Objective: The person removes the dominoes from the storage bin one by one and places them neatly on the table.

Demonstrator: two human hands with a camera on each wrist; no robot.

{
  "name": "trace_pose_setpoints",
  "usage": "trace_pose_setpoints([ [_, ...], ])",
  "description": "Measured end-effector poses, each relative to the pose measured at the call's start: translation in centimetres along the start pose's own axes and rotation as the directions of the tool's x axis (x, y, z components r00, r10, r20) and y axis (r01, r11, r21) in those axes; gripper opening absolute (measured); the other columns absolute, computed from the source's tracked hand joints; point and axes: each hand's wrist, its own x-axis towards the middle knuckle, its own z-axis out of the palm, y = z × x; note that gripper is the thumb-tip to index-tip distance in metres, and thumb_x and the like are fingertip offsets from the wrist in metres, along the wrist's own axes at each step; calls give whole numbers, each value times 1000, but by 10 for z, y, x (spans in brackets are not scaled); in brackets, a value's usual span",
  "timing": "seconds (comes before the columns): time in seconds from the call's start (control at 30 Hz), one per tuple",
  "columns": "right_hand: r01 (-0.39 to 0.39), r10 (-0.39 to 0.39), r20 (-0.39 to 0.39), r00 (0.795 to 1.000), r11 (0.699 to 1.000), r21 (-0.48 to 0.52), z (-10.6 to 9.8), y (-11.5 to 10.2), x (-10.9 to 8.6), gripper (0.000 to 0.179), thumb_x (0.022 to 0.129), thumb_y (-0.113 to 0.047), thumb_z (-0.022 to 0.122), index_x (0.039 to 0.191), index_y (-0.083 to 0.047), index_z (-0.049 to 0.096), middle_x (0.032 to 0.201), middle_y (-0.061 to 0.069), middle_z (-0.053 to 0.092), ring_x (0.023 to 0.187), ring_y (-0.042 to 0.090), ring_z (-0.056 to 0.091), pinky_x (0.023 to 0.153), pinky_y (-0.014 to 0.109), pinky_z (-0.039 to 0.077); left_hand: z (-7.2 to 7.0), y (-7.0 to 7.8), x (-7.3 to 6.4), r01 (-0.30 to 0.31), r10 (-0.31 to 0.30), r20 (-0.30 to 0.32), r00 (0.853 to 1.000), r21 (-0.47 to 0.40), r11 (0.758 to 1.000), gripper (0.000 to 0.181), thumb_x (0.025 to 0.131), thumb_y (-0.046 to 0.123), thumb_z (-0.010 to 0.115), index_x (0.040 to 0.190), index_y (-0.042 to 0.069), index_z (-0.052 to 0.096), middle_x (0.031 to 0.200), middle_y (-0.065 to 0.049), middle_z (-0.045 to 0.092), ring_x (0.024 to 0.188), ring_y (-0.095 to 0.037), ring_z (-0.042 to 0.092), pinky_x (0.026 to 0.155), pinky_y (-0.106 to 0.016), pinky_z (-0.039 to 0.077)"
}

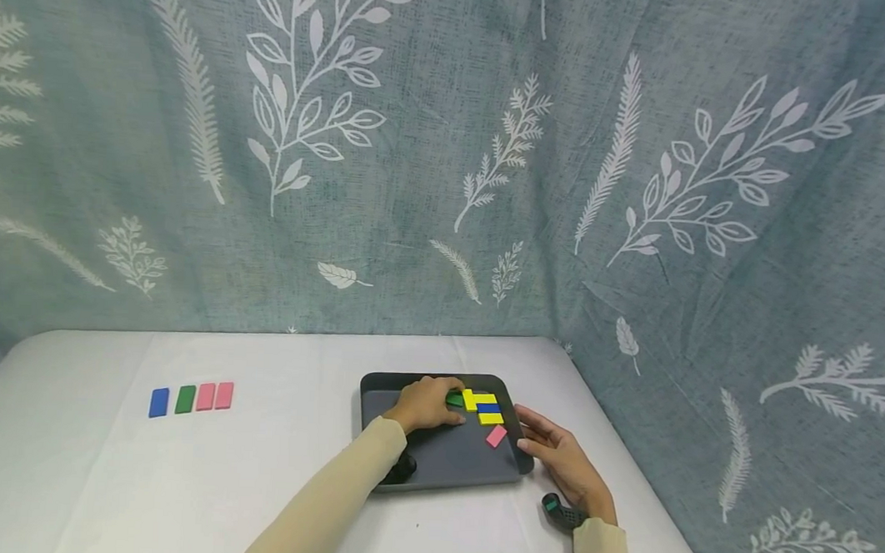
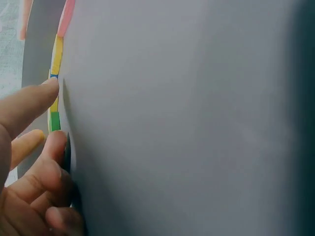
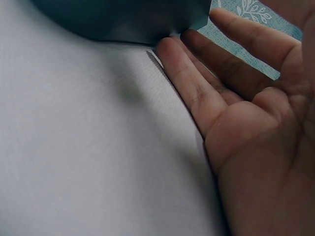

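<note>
My left hand (image 1: pixel 427 403) reaches into a dark grey tray (image 1: pixel 448 465), fingertips right at a small green tile (image 1: pixel 454 400). The thumb stands apart from that tile, toward the near side. In the left wrist view the green tile's end (image 2: pixel 55 121) shows between thumb and fingertips. Just right of it lie an upright yellow tile (image 1: pixel 469 400) and a blue tile (image 1: pixel 489 408) between two more yellow ones. A pink tile (image 1: pixel 497 435) lies tilted nearer the front. My right hand (image 1: pixel 564 462) rests beside the tray, its extended fingers touching the outer wall (image 3: pixel 133 24) on the right.
On the white table (image 1: pixel 267 468), far to the left, a blue tile (image 1: pixel 159 402), a green tile (image 1: pixel 185 399) and two pink tiles (image 1: pixel 206 396) stand in a row. A patterned grey-green cloth (image 1: pixel 417 183) hangs behind and along the right.
</note>
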Motion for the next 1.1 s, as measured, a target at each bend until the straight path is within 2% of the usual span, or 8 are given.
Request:
trace_pose_setpoints([
  [0.17, -14, 14, -5, 1000, 1000, -12, 0, 0, -1, 67, 93, -16, 79, 153, -16, 49, 157, 7, 45, 143, 28, 44, 108, 28, 44, 4, 5, 3, 0, -1, 9, 1000, 12, 1000, 55, 91, 37, 80, 139, 14, 65, 130, -5, 69, 112, -27, 66, 91, -49, 53],
  [0.4, -12, 11, -18, 1000, 999, -44, 1, -3, -1, 67, 93, -17, 79, 153, -17, 50, 157, 5, 46, 143, 27, 44, 110, 29, 42, 8, 9, 8, 16, -16, -41, 999, -8, 1000, 48, 87, 36, 85, 127, 14, 70, 120, -5, 72, 102, -26, 68, 87, -48, 54],
  [0.5, -7, 6, -19, 1000, 999, -44, 1, -3, 0, 68, 92, -17, 79, 153, -16, 49, 158, 6, 45, 143, 27, 45, 108, 26, 43, 9, 9, 8, 20, -20, -54, 998, -12, 1000, 51, 85, 38, 87, 127, 15, 69, 119, -5, 72, 101, -26, 67, 88, -49, 53],
  [0.77, 9, -9, 18, 1000, 999, -33, 0, -3, -1, 67, 95, -15, 76, 155, -14, 46, 160, 8, 42, 145, 31, 42, 107, 24, 43, 10, 6, 9, 43, -43, -41, 998, 8, 999, 52, 84, 40, 86, 127, 15, 71, 122, -4, 71, 107, -27, 67, 91, -50, 52],
  [1.1, 25, -24, 31, 999, 999, -27, 0, -2, -3, 65, 97, -13, 74, 156, -13, 45, 160, 9, 41, 145, 32, 41, 106, 23, 44, 13, 0, 9, 18, -19, -41, 999, -30, 999, 50, 83, 40, 87, 125, 18, 72, 123, -2, 71, 107, -25, 67, 91, -48, 52],
])
